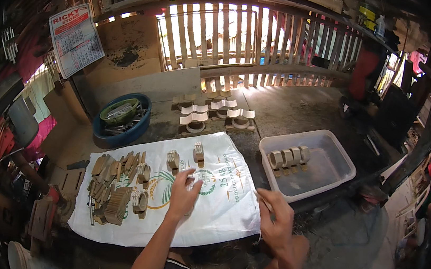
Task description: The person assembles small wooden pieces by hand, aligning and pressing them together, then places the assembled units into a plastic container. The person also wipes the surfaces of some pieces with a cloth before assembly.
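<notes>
A white printed sack lies spread in front of me. My left hand hovers over its middle, thumb and fingers apart, with no object visible between them. At the sack's right edge my right hand is closed in a pinch; a thin brownish piece seems to stick out of it, too small to name. Beyond my left hand stand two ring-shaped wooden pieces with ridged tops. Two similar ridged pieces stand farther left, beside a pile of small wooden parts.
A clear plastic tub on the right holds a row of round wooden pieces. Several wavy-topped pieces stand at the back of the dark table. A blue basin with a green bowl is at the left.
</notes>
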{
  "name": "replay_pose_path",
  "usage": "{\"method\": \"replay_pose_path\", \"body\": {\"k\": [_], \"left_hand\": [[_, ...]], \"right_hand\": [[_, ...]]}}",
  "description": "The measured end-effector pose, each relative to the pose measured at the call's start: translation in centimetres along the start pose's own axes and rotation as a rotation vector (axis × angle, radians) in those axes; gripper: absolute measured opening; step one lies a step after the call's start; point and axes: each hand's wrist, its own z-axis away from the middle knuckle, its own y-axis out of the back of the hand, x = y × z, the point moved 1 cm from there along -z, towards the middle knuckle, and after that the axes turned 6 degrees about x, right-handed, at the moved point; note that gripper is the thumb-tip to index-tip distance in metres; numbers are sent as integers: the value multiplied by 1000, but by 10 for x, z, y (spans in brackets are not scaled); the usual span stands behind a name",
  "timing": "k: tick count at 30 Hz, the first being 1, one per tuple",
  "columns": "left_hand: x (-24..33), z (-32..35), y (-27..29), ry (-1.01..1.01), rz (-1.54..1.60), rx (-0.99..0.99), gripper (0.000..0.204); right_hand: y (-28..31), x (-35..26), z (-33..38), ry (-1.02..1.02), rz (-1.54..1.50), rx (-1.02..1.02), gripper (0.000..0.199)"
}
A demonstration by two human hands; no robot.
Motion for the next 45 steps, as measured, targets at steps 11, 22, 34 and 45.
{"method": "replay_pose_path", "body": {"k": [11, 22, 34, 45], "left_hand": [[34, 115, 191, -48, -261, 368, 20], [-47, 112, 247, 86, -734, 466, 42], [47, 158, 183, -118, -287, 141, 50], [66, 175, 87, 662, 772, -236, 37]], "right_hand": [[-55, 82, 46, 32, 582, -266, 19], [-20, 32, 56, -45, 369, -89, 19], [-82, -37, 128, -648, -527, -261, 26], [-79, -25, 156, -1074, -885, -221, 40]]}}
